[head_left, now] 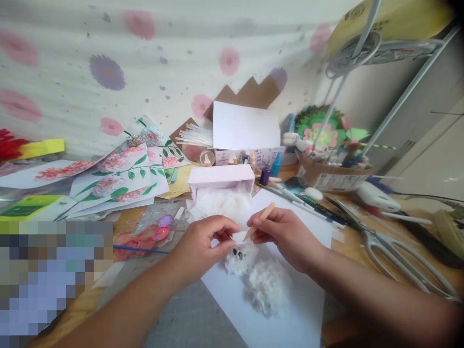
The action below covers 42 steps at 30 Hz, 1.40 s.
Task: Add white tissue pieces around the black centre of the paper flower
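My right hand is closed around a pale wooden stick, its tip pointing down at a small white piece of paper. Thumb and fingers of my left hand pinch that paper from the other side. Just below the fingertips lies a small fluffy white clump with black spots on top. A larger ruffled white clump rests beside it on a white sheet. Behind my hands, thin white tissue spills from an open pale box.
Large scissors lie at the right, near pens and brushes. A cardboard box of tools stands behind them. Left are red and purple plastic scoops, a blue stick and flower paintings. Small bottles stand at the back.
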Each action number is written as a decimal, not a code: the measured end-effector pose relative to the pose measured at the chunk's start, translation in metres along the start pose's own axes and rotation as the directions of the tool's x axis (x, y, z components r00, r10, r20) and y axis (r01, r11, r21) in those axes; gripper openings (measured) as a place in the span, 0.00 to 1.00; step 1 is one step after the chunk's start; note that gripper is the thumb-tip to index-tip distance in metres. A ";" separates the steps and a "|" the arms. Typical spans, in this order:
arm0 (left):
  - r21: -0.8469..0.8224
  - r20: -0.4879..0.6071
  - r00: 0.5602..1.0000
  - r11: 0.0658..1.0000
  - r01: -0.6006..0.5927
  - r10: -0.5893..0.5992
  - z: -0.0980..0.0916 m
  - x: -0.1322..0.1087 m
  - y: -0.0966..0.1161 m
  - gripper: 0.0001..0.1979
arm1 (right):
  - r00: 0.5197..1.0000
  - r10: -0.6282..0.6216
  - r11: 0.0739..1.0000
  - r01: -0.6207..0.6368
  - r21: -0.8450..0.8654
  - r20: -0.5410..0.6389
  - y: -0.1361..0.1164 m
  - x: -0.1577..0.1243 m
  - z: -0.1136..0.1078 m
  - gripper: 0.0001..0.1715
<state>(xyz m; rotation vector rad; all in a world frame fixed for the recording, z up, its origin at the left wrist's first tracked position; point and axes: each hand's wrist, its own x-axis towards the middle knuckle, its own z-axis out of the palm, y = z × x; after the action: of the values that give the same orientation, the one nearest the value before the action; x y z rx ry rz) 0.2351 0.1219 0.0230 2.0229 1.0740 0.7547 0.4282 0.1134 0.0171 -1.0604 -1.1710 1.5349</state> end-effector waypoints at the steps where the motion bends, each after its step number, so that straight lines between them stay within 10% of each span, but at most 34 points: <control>1: 0.015 -0.019 1.000 1.000 0.011 -0.011 -0.001 0.001 -0.002 0.05 | 1.000 0.008 1.000 -0.008 0.001 0.006 0.001 0.002 0.001 0.17; 9: -0.204 0.041 0.976 0.954 0.219 -0.215 0.000 0.003 -0.010 0.04 | 0.969 -0.225 0.969 0.233 -0.081 0.104 0.004 0.004 -0.001 0.10; 20: -0.392 0.098 0.938 0.854 0.343 -0.332 0.003 0.003 -0.007 0.07 | 0.756 -0.573 0.611 0.651 -0.450 0.317 0.000 -0.002 0.001 0.05; 31: -0.270 0.105 0.962 0.924 0.271 -0.251 0.000 0.003 -0.013 0.06 | 0.913 -0.379 0.856 0.408 -0.319 0.152 0.006 0.002 0.004 0.12; 42: -0.321 0.106 0.933 0.876 0.361 -0.345 -0.003 0.006 -0.010 0.05 | 0.843 -0.333 0.687 0.524 -0.503 0.424 0.014 -0.004 -0.007 0.05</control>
<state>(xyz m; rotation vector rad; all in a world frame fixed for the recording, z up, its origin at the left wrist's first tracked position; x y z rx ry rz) 0.2307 0.1321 0.0176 1.4932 1.1586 0.6438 0.4334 0.1088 0.0030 -0.8459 -2.0637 0.9605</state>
